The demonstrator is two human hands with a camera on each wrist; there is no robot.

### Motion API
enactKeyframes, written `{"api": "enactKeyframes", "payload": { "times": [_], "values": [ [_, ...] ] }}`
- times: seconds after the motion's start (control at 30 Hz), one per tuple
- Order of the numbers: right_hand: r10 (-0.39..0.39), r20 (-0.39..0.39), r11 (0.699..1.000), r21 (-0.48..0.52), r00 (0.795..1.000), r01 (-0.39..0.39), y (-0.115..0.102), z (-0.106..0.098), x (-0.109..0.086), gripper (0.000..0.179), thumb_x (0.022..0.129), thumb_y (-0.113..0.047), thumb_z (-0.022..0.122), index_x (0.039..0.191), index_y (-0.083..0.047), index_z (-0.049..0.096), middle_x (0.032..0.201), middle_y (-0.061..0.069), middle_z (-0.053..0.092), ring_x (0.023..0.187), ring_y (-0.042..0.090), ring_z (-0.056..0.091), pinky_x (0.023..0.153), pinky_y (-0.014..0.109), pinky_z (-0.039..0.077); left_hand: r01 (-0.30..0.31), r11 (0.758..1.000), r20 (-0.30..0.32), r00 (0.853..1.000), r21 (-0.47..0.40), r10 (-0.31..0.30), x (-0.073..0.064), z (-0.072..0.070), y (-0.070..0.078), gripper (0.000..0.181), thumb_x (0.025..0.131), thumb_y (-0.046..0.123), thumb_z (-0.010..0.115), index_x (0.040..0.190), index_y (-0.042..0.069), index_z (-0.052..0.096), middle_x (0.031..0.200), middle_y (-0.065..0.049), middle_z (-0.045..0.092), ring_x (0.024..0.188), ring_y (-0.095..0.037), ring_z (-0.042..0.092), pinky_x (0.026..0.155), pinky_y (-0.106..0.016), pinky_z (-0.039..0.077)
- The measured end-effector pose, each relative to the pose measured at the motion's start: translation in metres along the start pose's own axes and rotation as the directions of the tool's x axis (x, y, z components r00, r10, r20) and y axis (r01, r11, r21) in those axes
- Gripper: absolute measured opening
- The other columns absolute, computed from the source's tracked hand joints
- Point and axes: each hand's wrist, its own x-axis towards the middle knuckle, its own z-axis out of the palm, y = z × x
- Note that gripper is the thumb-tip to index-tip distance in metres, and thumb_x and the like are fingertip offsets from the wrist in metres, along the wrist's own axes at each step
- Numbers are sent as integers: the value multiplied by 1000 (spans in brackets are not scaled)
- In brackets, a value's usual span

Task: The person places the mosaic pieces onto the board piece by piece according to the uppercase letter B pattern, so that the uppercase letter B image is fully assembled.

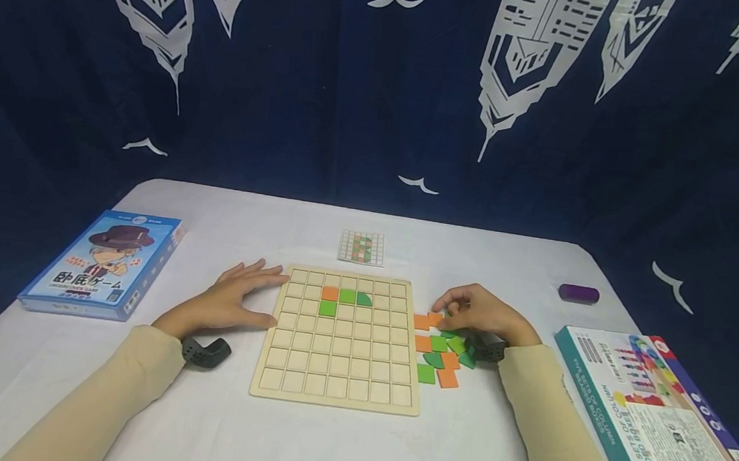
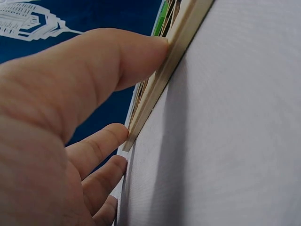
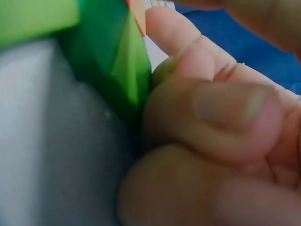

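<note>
A pale wooden grid board (image 1: 338,367) lies on the table. Near its far side are an orange square tile (image 1: 331,293), two green square tiles (image 1: 347,296) and a dark green tile with a rounded corner (image 1: 364,300). My left hand (image 1: 234,299), fingers spread, touches the board's left edge with thumb and fingertips. Bent fingers of my right hand (image 1: 483,312) are down at the loose orange and green tiles (image 1: 439,344) beside the board's right edge. Green tiles (image 3: 131,70) stand close by its fingers in the right wrist view; I cannot tell whether it pinches one.
A small printed card with a coloured grid pattern (image 1: 362,248) lies beyond the board. At left is a blue game box (image 1: 102,264). A purple oblong object (image 1: 579,294) and a large flat box (image 1: 665,422) lie at right. A dark blue curtain (image 1: 328,108) hangs behind the table.
</note>
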Motion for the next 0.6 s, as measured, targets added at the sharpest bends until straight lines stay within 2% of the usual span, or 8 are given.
{"api": "enactKeyframes", "payload": {
  "times": [0.13,0.23,0.43,0.6],
  "values": [
    [-8,-18,999,-39,1000,7,-1,2,1,30,85,1,84,112,11,74,73,-2,52,66,10,46,61,23,41,-5,1000,-4,1000,3,5,0,0,0,88,85,43,87,159,7,54,171,-19,39,165,-45,12,133,-62,-3],
    [4,-66,997,-75,998,-9,-2,3,2,29,87,-1,83,112,9,75,71,-2,51,67,11,46,61,23,41,-6,1000,-5,1000,1,6,-1,0,1,88,85,42,87,159,7,54,171,-20,39,165,-46,12,133,-62,-4],
    [59,-192,991,-108,980,-80,-3,6,3,28,91,-7,83,115,6,76,70,-2,50,64,14,45,58,25,39,1,1000,-4,1000,-2,-1,-1,0,1,88,85,43,87,159,7,54,171,-20,38,165,-45,12,133,-62,-3],
    [108,-227,986,-101,968,-134,-4,5,2,33,91,-9,84,118,5,74,71,0,50,61,14,45,55,25,39,5,1000,0,1000,2,-5,-1,0,2,89,85,44,86,159,7,54,171,-19,38,165,-44,11,133,-62,-4]
  ]
}}
